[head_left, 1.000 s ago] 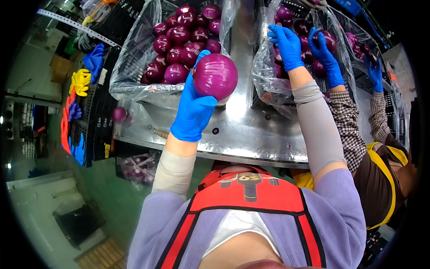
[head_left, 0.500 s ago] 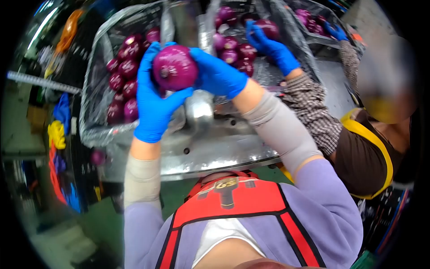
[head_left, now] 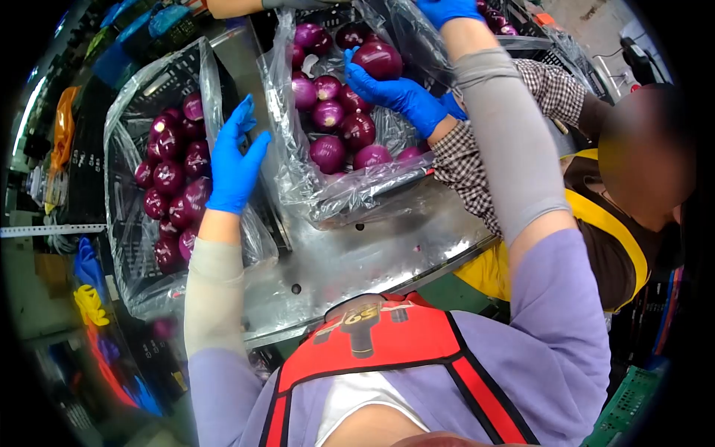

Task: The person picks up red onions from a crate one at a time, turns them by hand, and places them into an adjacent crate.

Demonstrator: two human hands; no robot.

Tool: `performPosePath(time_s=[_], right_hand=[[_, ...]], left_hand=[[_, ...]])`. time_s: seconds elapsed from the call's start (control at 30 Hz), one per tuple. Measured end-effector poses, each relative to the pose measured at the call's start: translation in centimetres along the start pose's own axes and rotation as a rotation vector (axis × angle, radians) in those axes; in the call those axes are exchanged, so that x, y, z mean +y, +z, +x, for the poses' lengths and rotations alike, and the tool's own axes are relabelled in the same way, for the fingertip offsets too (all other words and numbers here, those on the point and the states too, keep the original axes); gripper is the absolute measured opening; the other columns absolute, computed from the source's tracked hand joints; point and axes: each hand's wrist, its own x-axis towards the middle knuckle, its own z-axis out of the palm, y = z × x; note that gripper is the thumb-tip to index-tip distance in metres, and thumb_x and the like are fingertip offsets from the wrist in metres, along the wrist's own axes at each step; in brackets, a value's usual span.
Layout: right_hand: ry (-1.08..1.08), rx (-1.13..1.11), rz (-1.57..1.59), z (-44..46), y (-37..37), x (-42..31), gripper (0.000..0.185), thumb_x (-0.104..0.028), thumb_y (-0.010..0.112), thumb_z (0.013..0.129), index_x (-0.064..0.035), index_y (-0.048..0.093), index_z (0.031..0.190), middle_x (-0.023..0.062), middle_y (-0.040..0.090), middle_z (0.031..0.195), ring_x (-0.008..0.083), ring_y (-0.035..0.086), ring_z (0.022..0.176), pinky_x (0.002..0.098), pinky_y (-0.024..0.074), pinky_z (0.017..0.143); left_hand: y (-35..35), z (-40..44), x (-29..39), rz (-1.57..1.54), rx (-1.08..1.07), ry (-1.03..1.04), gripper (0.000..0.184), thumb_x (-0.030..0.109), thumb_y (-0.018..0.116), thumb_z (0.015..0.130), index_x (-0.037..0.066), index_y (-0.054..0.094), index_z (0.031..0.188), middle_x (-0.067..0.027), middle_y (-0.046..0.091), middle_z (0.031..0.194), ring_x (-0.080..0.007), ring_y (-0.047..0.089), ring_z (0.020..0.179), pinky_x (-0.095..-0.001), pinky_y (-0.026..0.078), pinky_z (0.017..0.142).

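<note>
Gloves (head_left: 89,305) in yellow and blue hang at the far left. Next comes a left crate (head_left: 119,127), black and lined with clear plastic, with a pile of purple onions (head_left: 169,176) inside. Just right of that pile the left hand (head_left: 237,160), gloved in blue, is raised open above the crate's right side, fingers up and thumb held apart. Another person's forearm (head_left: 234,6) crosses the top edge. A middle crate (head_left: 335,201), also plastic-lined, sits on the metal table (head_left: 335,257) and holds more onions (head_left: 327,115); above these, a co-worker's blue-gloved hand (head_left: 406,98) supports a large onion (head_left: 377,61). Farther right, the right hand (head_left: 450,9), gloved in blue, is cut by the top edge, so I cannot tell its grip. A green crate (head_left: 629,398) stands at lower right
</note>
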Motion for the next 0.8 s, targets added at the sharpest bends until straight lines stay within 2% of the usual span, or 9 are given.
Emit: performPosePath(time_s=[0.07,0.17,0.2,0.27,0.33,0.37,0.6,0.7,0.8], right_hand=[[0.061,0.393,-0.008,1.3,-2.0,-2.7,0.042,-0.055,0.054,0.082,-0.0212,0.056,0.108,0.0029,0.059,0.108,0.0248,0.052,0.105,0.0456,0.0457,0.085],[0.155,0.276,-0.13,5.6,-9.4,-4.7,0.053,-0.066,0.047,0.081,-0.0255,0.052,0.114,0.0033,0.056,0.117,0.0263,0.049,0.111,0.044,0.045,0.087],[0.203,0.225,-0.102,5.4,-10.4,-4.7,0.057,-0.067,0.051,0.079,-0.0271,0.05,0.12,0.0013,0.054,0.122,0.0264,0.048,0.114,0.0438,0.0448,0.087],[0.205,0.701,-0.109,4.9,-9.1,-4.5,0.063,-0.064,0.059,0.075,-0.028,0.047,0.125,0.0001,0.05,0.128,0.0252,0.046,0.116,0.0441,0.0442,0.089],[0.194,0.535,-0.337,7.3,-12.9,-4.7,0.07,-0.058,0.07,0.069,-0.0285,0.045,0.127,0.0027,0.045,0.133,0.0237,0.043,0.118,0.0443,0.0449,0.089],[0.19,0.528,-0.422,8.3,-14.0,-5.0,0.068,-0.056,0.07,0.07,-0.0269,0.045,0.127,0.003,0.046,0.131,0.0232,0.044,0.117,0.0433,0.045,0.088],[0.032,0.517,-0.661,9.6,-15.0,-4.5,0.058,-0.04,0.067,0.076,-0.016,0.048,0.125,0.0049,0.053,0.121,0.0198,0.05,0.107,0.0362,0.0461,0.085],[-0.126,0.394,-0.755,9.4,-12.3,-3.9,0.054,-0.033,0.066,0.078,-0.0113,0.049,0.124,0.0058,0.055,0.116,0.0183,0.053,0.102,0.0331,0.0466,0.084],[-0.301,0.1,-0.785,6.5,-4.3,-2.1,0.049,-0.027,0.065,0.081,-0.0066,0.051,0.123,0.0067,0.058,0.112,0.0168,0.055,0.098,0.0301,0.0471,0.083]], left_hand=[[0.3,-0.2,0.9,0.051,0.012,0.013,0.058,0.009,0.068,0.078,0.009,0.048,0.133,-0.0073,0.056,0.127,-0.0161,0.054,0.102,-0.0307,0.042,0.092],[0.3,0.2,0.7,0.013,-0.023,-0.027,0.058,0.008,0.068,0.078,0.008,0.049,0.132,-0.0064,0.056,0.127,-0.0154,0.054,0.103,-0.03,0.042,0.091],[0.3,0.3,0.6,-0.038,-0.003,-0.029,0.057,0.008,0.068,0.078,0.008,0.05,0.132,-0.0063,0.056,0.127,-0.0153,0.054,0.103,-0.0297,0.042,0.091],[0.2,0.2,0.9,-0.083,0.022,-0.044,0.056,0.008,0.068,0.078,0.007,0.05,0.131,-0.0061,0.057,0.126,-0.0151,0.054,0.103,-0.0294,0.042,0.091],[0.4,0.2,2.1,-0.03,0.003,-0.012,0.056,0.007,0.068,0.078,0.006,0.05,0.131,-0.0068,0.057,0.127,-0.0159,0.055,0.104,-0.0301,0.043,0.092],[0.4,0.1,2.8,-0.001,-0.043,-0.009,0.053,0.003,0.064,0.081,0.004,0.047,0.131,-0.0084,0.051,0.135,-0.0178,0.053,0.113,-0.0309,0.041,0.096],[0.8,-0.4,3.5,-0.1,0.002,-0.001,0.052,0.002,0.067,0.079,0.001,0.05,0.128,-0.0113,0.056,0.127,-0.0201,0.054,0.116,-0.0328,0.042,0.098],[0.7,-0.2,3.7,-0.084,-0.001,-0.054,0.051,0.002,0.066,0.08,0.001,0.049,0.129,-0.0111,0.057,0.125,-0.0196,0.056,0.111,-0.0325,0.044,0.096],[0.8,-0.2,3.8,-0.203,-0.045,-0.155,0.048,-0.003,0.058,0.084,0.001,0.046,0.13,-0.0119,0.047,0.137,-0.0188,0.052,0.116,-0.0321,0.041,0.099]])
